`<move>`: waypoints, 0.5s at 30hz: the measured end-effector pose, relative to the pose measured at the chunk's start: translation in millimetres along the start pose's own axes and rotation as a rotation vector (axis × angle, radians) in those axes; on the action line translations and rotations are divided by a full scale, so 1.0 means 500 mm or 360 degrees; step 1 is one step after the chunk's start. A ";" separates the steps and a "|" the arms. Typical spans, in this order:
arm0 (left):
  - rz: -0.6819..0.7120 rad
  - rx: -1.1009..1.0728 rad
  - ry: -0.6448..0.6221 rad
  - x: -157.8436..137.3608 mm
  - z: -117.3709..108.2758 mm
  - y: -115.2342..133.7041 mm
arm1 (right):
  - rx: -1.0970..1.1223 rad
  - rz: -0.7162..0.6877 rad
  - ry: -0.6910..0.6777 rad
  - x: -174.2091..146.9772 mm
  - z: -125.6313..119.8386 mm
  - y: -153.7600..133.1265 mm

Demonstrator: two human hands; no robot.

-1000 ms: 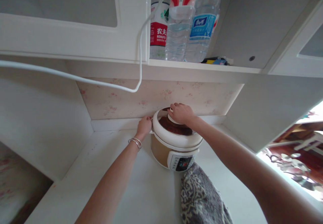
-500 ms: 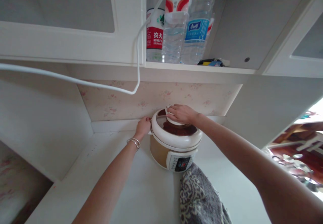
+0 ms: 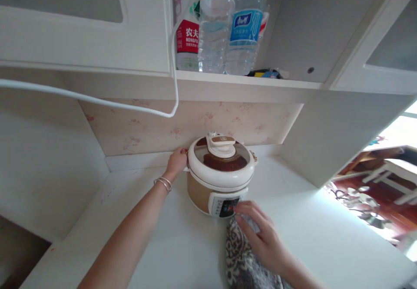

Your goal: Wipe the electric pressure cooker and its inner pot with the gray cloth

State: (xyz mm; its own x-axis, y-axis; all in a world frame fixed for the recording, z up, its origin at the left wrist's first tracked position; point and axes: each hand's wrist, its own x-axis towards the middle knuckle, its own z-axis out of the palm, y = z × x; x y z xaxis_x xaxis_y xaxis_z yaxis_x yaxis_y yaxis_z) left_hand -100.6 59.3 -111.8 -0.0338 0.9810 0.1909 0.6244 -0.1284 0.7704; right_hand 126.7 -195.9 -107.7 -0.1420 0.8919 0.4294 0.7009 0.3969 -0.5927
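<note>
A white and tan electric pressure cooker (image 3: 198, 191) stands on the white counter against the back wall, with its lid on. On the lid's dark see-through top sits a white knob handle (image 3: 222, 148). My left hand (image 3: 177, 161), two bracelets at its wrist, grips the cooker's left side; its fingertips are partly hidden behind the rim. In front of the control panel (image 3: 227, 205), my right hand (image 3: 260, 232) hovers with thumb and fingers apart and nothing visible in it. Beneath that hand lies a grey patterned cloth (image 3: 236, 254), partly covered by it.
Several plastic bottles (image 3: 246, 31) stand in the open cupboard overhead. A white cable (image 3: 130, 107) hangs down in front of the cupboard and runs off left. White side panels (image 3: 325, 137) flank the counter (image 3: 182, 245). A white stool (image 3: 395, 178) shows beyond at right.
My right hand has let go of the lid's knob handle and moved down toward me, over the cloth. My left hand stays at the cooker's side. The view has shifted slightly.
</note>
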 end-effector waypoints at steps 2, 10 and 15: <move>-0.0008 -0.0005 0.0001 0.004 0.004 -0.005 | 0.0064 0.0319 0.0001 -0.085 0.044 0.031; 0.0000 -0.0018 -0.0004 0.002 0.008 -0.009 | -0.0500 0.0859 -0.0477 -0.226 0.152 0.131; 0.0021 -0.0015 -0.0002 0.000 0.007 -0.009 | -0.0277 0.0690 -0.0759 -0.199 0.048 0.149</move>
State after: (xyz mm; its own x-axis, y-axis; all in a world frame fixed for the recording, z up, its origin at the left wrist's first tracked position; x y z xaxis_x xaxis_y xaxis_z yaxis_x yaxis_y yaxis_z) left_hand -100.7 60.5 -117.2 -0.0242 0.9794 0.2003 0.6176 -0.1429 0.7734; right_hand 176.1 -249.8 -210.8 -0.0876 0.9769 -0.1951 0.8610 -0.0242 -0.5080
